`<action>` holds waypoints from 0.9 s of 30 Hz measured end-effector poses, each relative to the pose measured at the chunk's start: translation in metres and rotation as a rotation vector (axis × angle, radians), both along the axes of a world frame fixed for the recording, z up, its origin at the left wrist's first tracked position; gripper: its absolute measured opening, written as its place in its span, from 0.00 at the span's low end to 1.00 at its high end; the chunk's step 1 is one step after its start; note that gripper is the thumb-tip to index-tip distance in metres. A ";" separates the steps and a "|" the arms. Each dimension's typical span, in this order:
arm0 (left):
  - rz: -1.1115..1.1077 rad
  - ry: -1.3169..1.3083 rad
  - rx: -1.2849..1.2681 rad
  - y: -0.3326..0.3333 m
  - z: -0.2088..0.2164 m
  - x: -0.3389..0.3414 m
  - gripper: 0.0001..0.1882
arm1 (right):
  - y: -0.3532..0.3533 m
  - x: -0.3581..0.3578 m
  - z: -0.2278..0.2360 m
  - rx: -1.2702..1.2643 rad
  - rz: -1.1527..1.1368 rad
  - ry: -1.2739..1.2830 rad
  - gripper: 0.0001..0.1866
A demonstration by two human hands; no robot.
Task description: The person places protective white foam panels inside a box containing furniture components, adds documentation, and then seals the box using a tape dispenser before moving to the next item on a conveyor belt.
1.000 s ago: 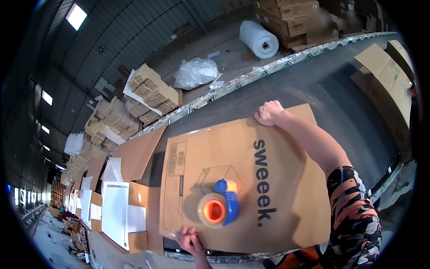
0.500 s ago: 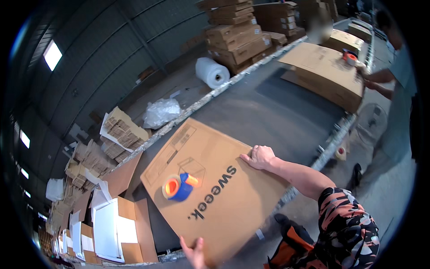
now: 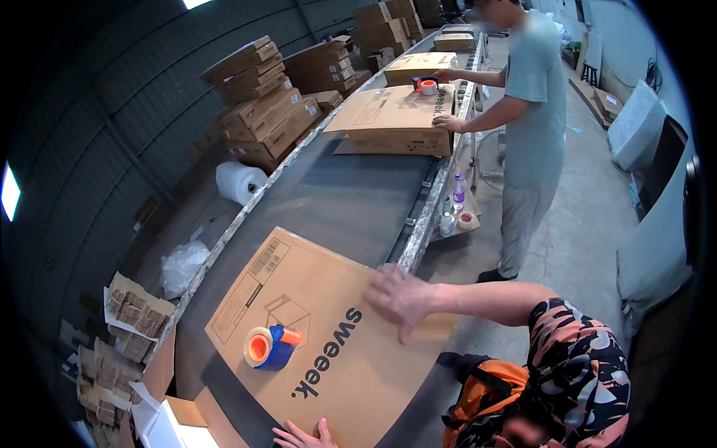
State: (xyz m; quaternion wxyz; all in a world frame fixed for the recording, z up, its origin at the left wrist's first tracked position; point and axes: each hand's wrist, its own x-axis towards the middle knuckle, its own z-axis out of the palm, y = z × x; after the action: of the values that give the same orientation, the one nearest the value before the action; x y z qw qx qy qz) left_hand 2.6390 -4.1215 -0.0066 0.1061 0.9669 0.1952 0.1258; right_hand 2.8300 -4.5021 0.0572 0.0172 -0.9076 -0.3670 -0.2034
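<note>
A large flat cardboard box with black print lies in front of me on a conveyor belt. On its top rests a blue and orange tape dispenser with a roll of tape in it, and neither hand touches it. My right hand, slightly blurred, is over the box's right side with fingers spread; whether it touches the cardboard I cannot tell. At the near edge of the box, my left hand shows only partly, its fingers apart against the cardboard and nothing held.
Farther along the belt, a co-worker has both hands at another box with a second tape dispenser on it. An open carton stands near left. Stacked cartons and a plastic wrap roll lie beyond the belt.
The view has swung to the right, bringing the co-worker fully into sight. My right hand's fingers, earlier bent over the box's edge, are now spread. The tape dispenser stays on the box.
</note>
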 end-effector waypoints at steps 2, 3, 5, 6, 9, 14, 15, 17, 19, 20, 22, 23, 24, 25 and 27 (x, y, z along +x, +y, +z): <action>-0.079 -0.077 0.306 -0.003 -0.010 0.001 0.44 | 0.011 -0.001 -0.018 -0.004 0.094 0.023 0.46; -0.112 -0.139 0.320 -0.008 -0.009 0.000 0.42 | 0.018 0.004 -0.032 -0.006 0.140 0.043 0.43; -0.173 -0.365 0.304 -0.020 -0.022 0.019 0.37 | 0.019 0.016 -0.070 0.020 0.141 -0.131 0.35; -0.201 -0.340 0.304 -0.022 -0.021 0.019 0.37 | 0.018 0.017 -0.091 0.055 0.102 -0.332 0.29; -0.247 -0.248 0.531 -0.032 0.001 0.020 0.34 | 0.023 0.022 -0.099 0.160 0.122 -0.348 0.24; -0.807 -0.029 0.243 -0.078 0.050 0.070 0.43 | 0.040 0.029 -0.094 0.274 0.132 -0.338 0.21; -0.889 0.056 0.346 -0.089 0.061 0.085 0.51 | 0.049 0.030 -0.094 0.314 0.126 -0.346 0.20; -0.894 0.206 0.313 -0.114 0.049 0.123 0.60 | 0.044 0.031 -0.100 0.368 0.117 -0.271 0.20; -0.868 0.248 0.390 -0.153 0.036 0.160 0.61 | 0.027 0.022 -0.106 0.451 0.081 -0.167 0.20; -0.864 0.193 0.389 -0.169 0.031 0.174 0.60 | 0.014 0.025 -0.100 0.475 0.051 -0.163 0.19; -0.796 0.224 0.409 -0.163 0.023 0.167 0.60 | 0.005 0.025 -0.093 0.504 0.153 -0.069 0.18; -0.765 0.195 0.411 -0.155 0.023 0.162 0.60 | -0.008 0.023 -0.096 0.494 0.275 -0.021 0.17; -0.742 0.160 0.419 -0.149 0.024 0.158 0.60 | -0.030 0.016 -0.118 0.702 0.335 -0.075 0.16; -0.717 0.213 0.422 -0.162 0.030 0.161 0.60 | -0.057 -0.032 -0.258 1.155 0.185 0.527 0.16; -0.700 0.212 0.448 -0.164 0.033 0.158 0.59 | -0.083 -0.064 -0.342 2.044 -0.407 0.920 0.22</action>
State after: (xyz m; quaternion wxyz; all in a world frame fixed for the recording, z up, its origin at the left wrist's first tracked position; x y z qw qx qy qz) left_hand 2.7972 -4.2855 0.0263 -0.0909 0.9815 -0.1671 0.0215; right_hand 2.7661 -4.5852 -0.2852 0.8484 -0.4998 0.1659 -0.0541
